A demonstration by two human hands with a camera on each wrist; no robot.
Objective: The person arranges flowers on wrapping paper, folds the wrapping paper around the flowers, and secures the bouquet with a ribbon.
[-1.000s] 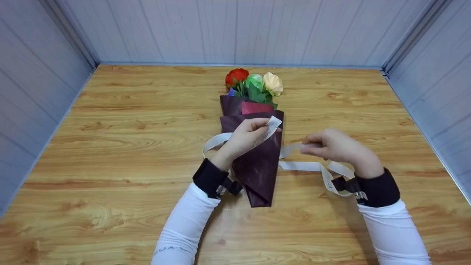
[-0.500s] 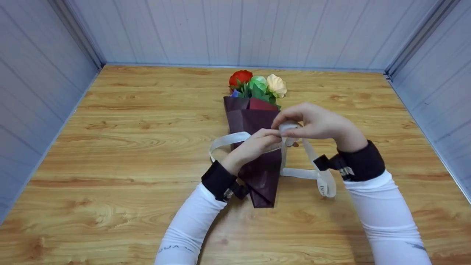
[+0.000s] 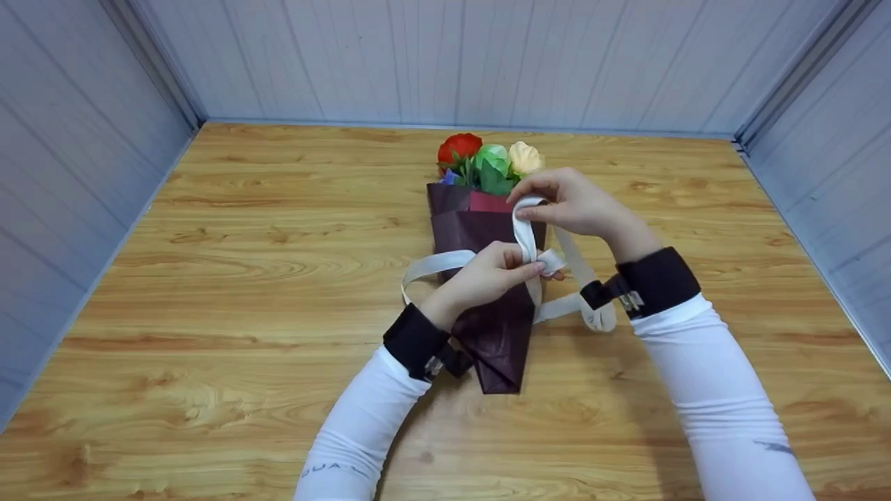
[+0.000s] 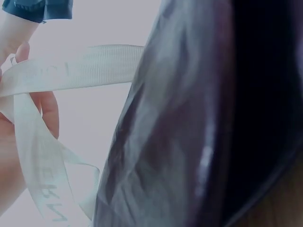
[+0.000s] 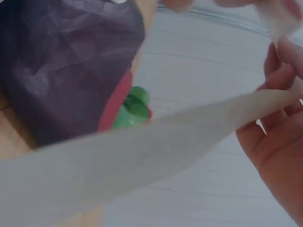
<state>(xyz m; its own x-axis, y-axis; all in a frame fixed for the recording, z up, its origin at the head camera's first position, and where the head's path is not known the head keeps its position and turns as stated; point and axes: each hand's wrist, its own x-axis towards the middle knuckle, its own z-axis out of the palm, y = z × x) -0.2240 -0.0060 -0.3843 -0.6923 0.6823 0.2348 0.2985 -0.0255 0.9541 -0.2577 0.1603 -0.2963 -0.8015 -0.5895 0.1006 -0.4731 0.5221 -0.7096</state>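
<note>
A bouquet in dark purple wrapping paper [image 3: 480, 233] lies on the wooden table, its red, green and cream flowers [image 3: 493, 161] toward the back wall. White printed ribbon [image 3: 438, 262] passes around the bouquet's middle. Over the right side of the wrap, my left hand [image 3: 491, 271] pinches the ribbon between thumb and fingers, a short end sticking out past the thumb. My right hand [image 3: 574, 203], higher and farther back, pinches a raised loop of the ribbon above the left hand. In the left wrist view, ribbon [image 4: 75, 71] runs from the wrap [image 4: 165, 118] to the fingers.
Pale panelled walls [image 3: 431, 62] enclose the wooden table [image 3: 243, 313] at the back and both sides. A slack length of ribbon [image 3: 598, 316] hangs in a loop below the right wrist, right of the bouquet.
My right hand has come from the right of the bouquet, up and left over it, raising ribbon into a loop. The left hand has shifted slightly right and down, still pinching ribbon.
</note>
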